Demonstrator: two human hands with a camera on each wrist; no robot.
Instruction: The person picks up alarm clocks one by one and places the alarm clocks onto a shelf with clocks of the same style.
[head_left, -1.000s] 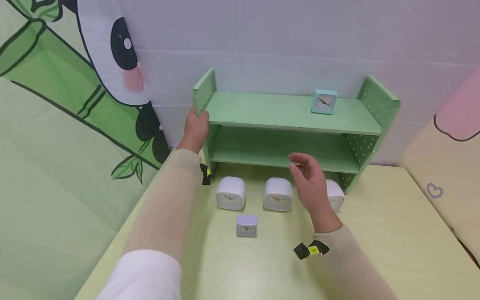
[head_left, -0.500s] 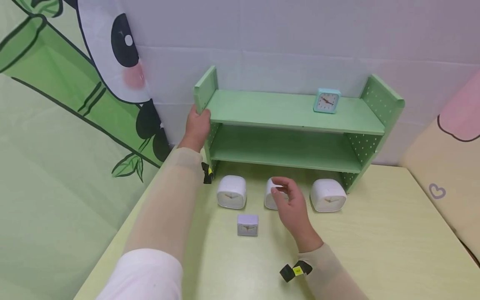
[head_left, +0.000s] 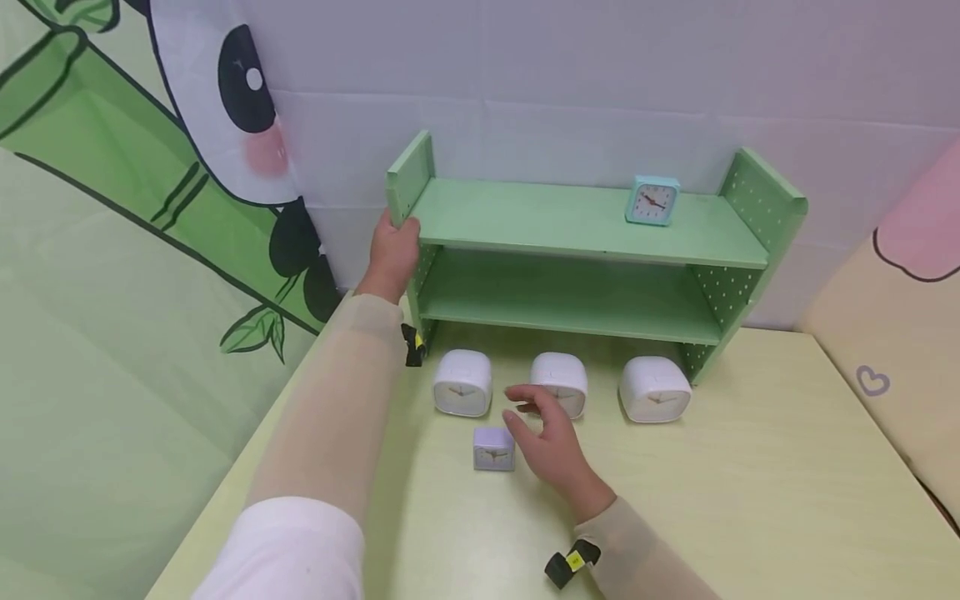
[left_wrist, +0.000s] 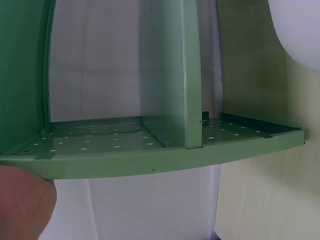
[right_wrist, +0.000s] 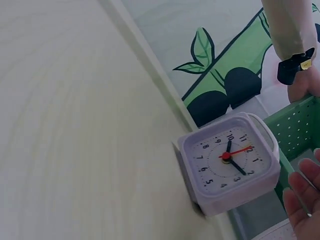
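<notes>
My left hand point(head_left: 393, 257) grips the left side panel of the green two-tier shelf point(head_left: 510, 215), thumb on its front edge. In the left wrist view part of that hand point(left_wrist: 22, 202) shows beside the panel. My right hand point(head_left: 551, 446) hovers just right of a small purple alarm clock point(head_left: 493, 450), thumb and fingers parted with nothing between them. The right wrist view shows the purple clock's dial point(right_wrist: 227, 157) close up, with the right hand's fingers point(right_wrist: 305, 187) apart from it. Behind the right hand, a white clock point(head_left: 558, 375) is partly covered.
Two more white clocks, one on the left point(head_left: 462, 383) and one on the right point(head_left: 655, 390), stand on the pale table point(head_left: 787, 467) before the shelf. A turquoise alarm clock point(head_left: 652, 201) sits on the top tier. A cartoon-printed cloth point(head_left: 150, 400) hangs at the left.
My right hand has moved left and down, from in front of the right white clock, past the middle one, to beside the purple clock. The left hand keeps its grip on the shelf.
</notes>
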